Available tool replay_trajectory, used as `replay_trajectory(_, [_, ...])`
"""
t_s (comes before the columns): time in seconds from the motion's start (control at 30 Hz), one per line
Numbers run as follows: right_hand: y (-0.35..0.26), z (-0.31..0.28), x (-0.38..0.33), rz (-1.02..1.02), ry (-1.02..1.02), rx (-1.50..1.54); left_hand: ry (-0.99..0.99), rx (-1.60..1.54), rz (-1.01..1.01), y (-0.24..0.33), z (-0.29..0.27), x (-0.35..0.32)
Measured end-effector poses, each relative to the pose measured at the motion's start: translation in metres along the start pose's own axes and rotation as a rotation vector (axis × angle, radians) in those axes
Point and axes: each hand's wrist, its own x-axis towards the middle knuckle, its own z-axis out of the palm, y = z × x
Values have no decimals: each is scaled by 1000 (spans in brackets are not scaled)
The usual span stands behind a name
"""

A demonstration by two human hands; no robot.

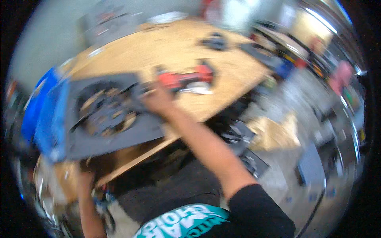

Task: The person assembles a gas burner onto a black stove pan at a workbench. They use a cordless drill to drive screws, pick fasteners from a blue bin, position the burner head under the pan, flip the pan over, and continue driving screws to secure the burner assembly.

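The picture is smeared by motion. A flat dark grey panel (135,131) with a round cut-out full of dark parts lies tilted over the near left corner of a wooden table (174,47). My right hand (158,101) reaches up from the lower right and grips the panel's right edge. My left hand (84,180) is low at the left, just under the panel's lower edge; its grip is hidden by blur. A red and black power tool (186,77) lies on the table just beyond my right hand.
A blue object (43,111) sits against the panel's left side. A black tool (216,41) lies farther back on the table. Dark cases (242,139) and cardboard (274,133) are on the floor to the right, with cluttered shelves behind.
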Motion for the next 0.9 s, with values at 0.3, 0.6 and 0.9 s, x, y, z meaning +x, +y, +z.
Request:
replay_trajectory(0.3, [9, 6, 4, -100, 60, 106, 332, -93, 367, 31, -55, -3])
replay_trajectory(0.6, [27, 8, 9, -104, 13, 108, 415, 336, 130, -70, -226, 61])
replay_trajectory(0.9, [26, 6, 7, -226, 74, 75, -382, 530, -230, -187, -198, 106])
